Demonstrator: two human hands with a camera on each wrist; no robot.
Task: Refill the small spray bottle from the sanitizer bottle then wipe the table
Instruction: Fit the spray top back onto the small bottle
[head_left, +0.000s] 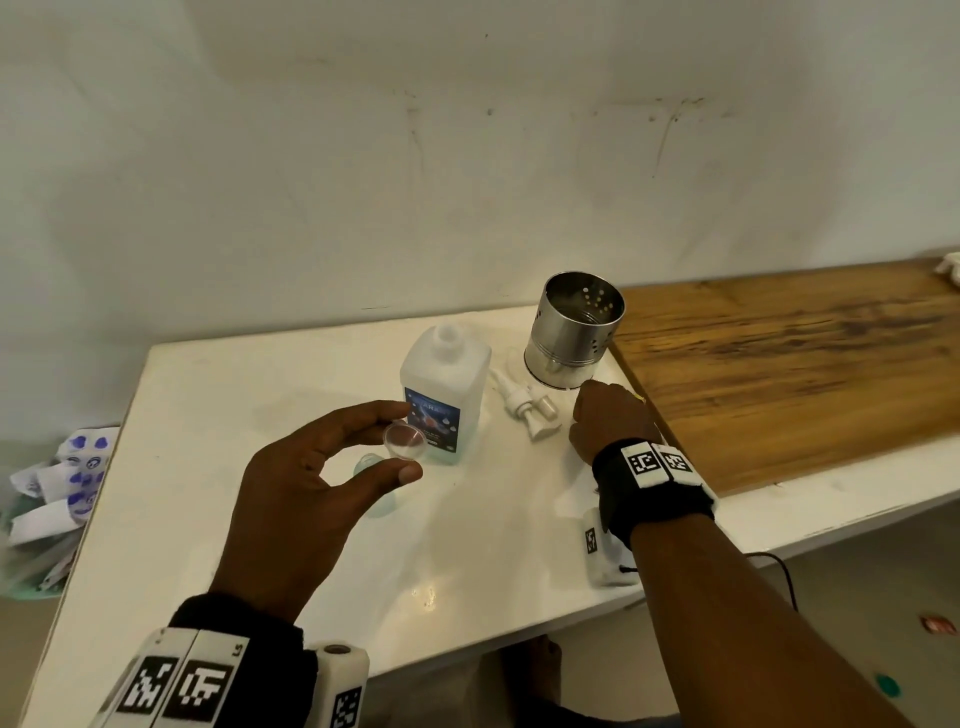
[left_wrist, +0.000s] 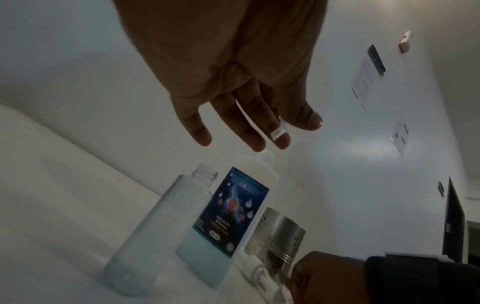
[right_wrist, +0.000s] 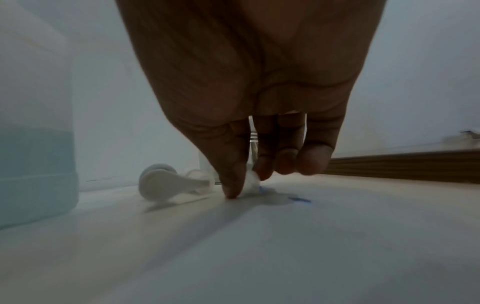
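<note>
My left hand (head_left: 400, 451) hovers over the white table (head_left: 218, 467) and pinches a small clear cap (head_left: 406, 440) between thumb and fingertips. Under it stands the small clear spray bottle (left_wrist: 161, 232), its neck open. The sanitizer bottle (head_left: 447, 395), with a blue label and no cap, stands just behind it, about a third full of bluish liquid. A white pump head (head_left: 524, 410) lies to its right. My right hand (right_wrist: 249, 183) is down on the table beside the pump and pinches a small white piece (right_wrist: 254, 181). Blue marks (right_wrist: 298, 199) show on the table there.
A perforated steel cup (head_left: 571, 327) stands just behind my right hand. A wooden board (head_left: 789, 364) covers the surface to the right. Crumpled patterned cloth (head_left: 57, 493) lies off the table's left edge. A white tagged device (head_left: 597, 551) with a cable sits near the front edge.
</note>
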